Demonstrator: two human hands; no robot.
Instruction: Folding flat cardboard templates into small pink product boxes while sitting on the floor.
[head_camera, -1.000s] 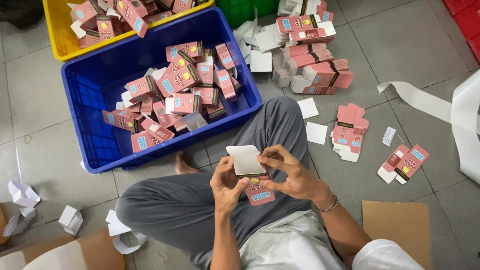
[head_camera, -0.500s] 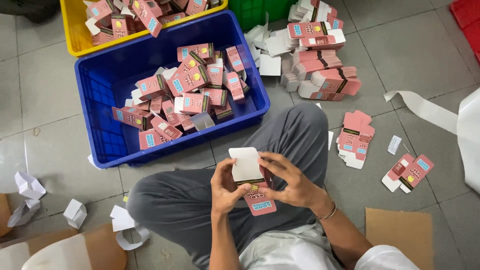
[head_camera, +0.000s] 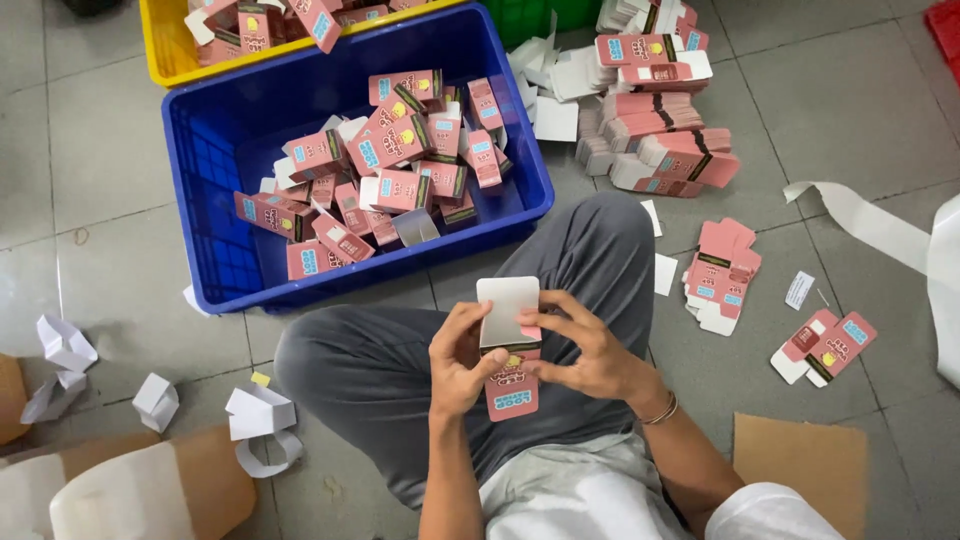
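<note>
— Where is the pink carton (head_camera: 510, 375)?
— Held upright over the lap, between both hands, long axis running away from the body, white open flap at the far end.

— And the left hand (head_camera: 462, 365)?
— Wrapped round the carton's left edge, grip closed on it, thumb across the printed face near the middle.

— The right hand (head_camera: 585, 350)?
— Closed on the right edge as well, fingers curled over near the flap end, thumb pressing just below the fold. Both about equally near; right sits slightly closer to the flap.

— What lies beyond?
— Blue crate (head_camera: 215, 150) straight ahead past the knees, holding a heap of folded cartons (head_camera: 400, 180). Yellow crate (head_camera: 175, 55) behind that. Flat carton stacks (head_camera: 665, 130) ahead to the right, on the floor; a smaller pile of flats (head_camera: 722, 275) just beside the right knee.

— On the left?
— Crumpled white paper scraps (head_camera: 260, 415) on the floor, well apart from the hands.
</note>
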